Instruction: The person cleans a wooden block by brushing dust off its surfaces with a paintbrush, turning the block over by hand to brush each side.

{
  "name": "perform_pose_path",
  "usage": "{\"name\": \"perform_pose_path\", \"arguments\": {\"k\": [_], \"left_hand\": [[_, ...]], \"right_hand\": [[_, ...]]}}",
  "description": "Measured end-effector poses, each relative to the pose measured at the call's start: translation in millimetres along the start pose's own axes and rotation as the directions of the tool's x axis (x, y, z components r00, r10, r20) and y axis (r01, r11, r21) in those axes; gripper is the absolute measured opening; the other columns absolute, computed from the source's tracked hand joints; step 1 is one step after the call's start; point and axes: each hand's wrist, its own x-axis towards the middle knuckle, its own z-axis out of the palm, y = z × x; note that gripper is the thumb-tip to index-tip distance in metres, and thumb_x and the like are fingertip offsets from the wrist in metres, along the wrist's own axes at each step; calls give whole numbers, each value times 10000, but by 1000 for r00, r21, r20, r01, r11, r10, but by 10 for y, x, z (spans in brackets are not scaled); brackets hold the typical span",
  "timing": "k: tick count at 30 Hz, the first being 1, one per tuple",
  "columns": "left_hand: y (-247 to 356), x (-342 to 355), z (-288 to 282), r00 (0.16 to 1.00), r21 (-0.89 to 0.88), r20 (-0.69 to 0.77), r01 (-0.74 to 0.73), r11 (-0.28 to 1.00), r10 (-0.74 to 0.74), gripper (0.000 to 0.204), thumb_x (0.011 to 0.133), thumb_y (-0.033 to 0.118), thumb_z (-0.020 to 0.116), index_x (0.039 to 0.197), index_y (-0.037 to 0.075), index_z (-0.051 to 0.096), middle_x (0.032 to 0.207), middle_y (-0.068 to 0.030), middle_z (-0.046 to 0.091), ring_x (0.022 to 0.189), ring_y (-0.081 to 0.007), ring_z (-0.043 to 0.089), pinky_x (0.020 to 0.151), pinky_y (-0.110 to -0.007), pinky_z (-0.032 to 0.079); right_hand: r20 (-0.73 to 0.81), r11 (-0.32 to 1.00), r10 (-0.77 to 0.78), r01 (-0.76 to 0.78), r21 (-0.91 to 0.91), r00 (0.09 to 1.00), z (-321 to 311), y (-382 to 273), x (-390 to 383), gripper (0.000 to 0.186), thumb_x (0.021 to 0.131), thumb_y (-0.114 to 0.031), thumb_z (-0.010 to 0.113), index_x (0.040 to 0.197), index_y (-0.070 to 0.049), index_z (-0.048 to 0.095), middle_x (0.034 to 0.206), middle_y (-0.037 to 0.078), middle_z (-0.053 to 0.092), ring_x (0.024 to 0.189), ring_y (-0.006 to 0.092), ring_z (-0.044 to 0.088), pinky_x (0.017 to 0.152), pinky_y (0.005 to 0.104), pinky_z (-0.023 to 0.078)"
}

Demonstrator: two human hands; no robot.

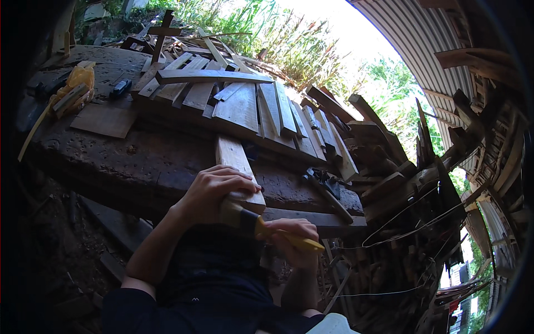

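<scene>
1. My right hand (295, 236) has its grip closed around the handle of a yellow-and-black tool (260, 228); its pale far end sits against the near end of the wood, and I can't make out its type.
2. My left hand (214, 189) has its grip clasped across a pale, rectangular wooden block (232, 153), fingers over the top.
3. I see that block lying at the near edge of a thick, dark, pitted wooden worktop (172, 153), pointing away from the body.
4. Just beyond it, I have a row of pale, uneven wooden planks (236, 114).
5. Right of the block lies a dark tool with a straight wooden handle (334, 203).
</scene>
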Motion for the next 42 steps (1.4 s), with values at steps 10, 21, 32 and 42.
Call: {"name": "perform_pose_path", "arguments": {"k": [10,21,32,42], "left_hand": [[24,-16,36,1000,33,10,18,999,-18,482,683,311,953,1095,152,759,1158,-21,810,1143,-271,759,1013,-455,582],[20,10,-15,999,-19,18,41,999,-41,463,689,299,943,1091,154,765,1164,-19,809,1156,-267,754,1012,-457,580],[37,8,-41,999,-25,4,36,999,-35,458,686,290,939,1090,162,767,1154,-29,804,1148,-290,753,1022,-464,580],[4,1,-4,999,9,19,25,1000,-26,522,686,345,915,1158,192,753,1169,-48,790,1117,-275,754,1027,-460,572]], "right_hand": [[-63,998,38,-34,56,997,18,-9,45,155,971,21,652,1114,46,704,805,157,742,763,218,760,648,300,589],[-124,999,-44,47,22,991,155,-8,79,161,932,42,666,1080,15,724,836,142,762,708,191,736,647,287,579],[-155,996,-12,26,90,988,168,-31,73,59,967,21,644,984,15,701,816,145,740,687,198,712,644,331,582],[-606,937,225,1,349,763,149,34,-121,57,997,-22,631,1009,21,667,904,172,729,668,197,681,625,303,569]]}}
